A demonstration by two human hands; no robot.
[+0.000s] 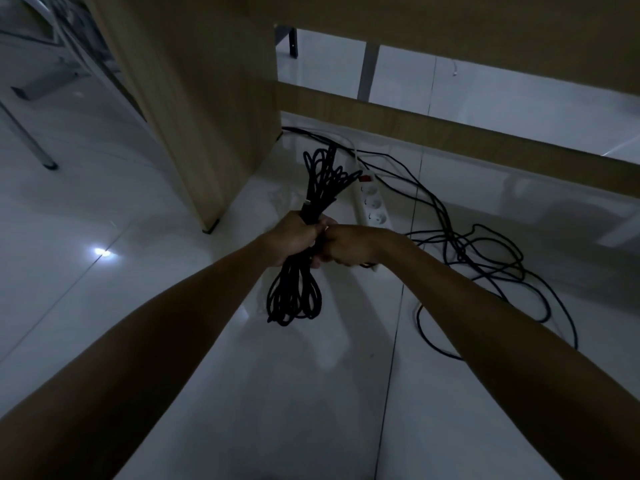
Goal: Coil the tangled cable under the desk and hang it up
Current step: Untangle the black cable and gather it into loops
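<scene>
Cable [313, 188] is mostly bundled into long loops, gripped at its middle by the left hand [294, 237]; the right hand [346, 245] pinches it there too. A tangle [485, 258] lies on the floor right of the strip [372, 206]. Coiling seems unfinished; hanging remains.

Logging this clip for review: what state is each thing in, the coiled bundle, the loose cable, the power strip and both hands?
Coiled cable bundle: gathered in long loops, held at its middle, off the floor.
Loose cable: still tangled on the floor, not coiled.
Power strip: lying flat on the floor; its three visible sockets are empty.
Left hand: grips the bundle's middle.
Right hand: curled against the bundle; exactly what it pinches is hard to tell.
</scene>
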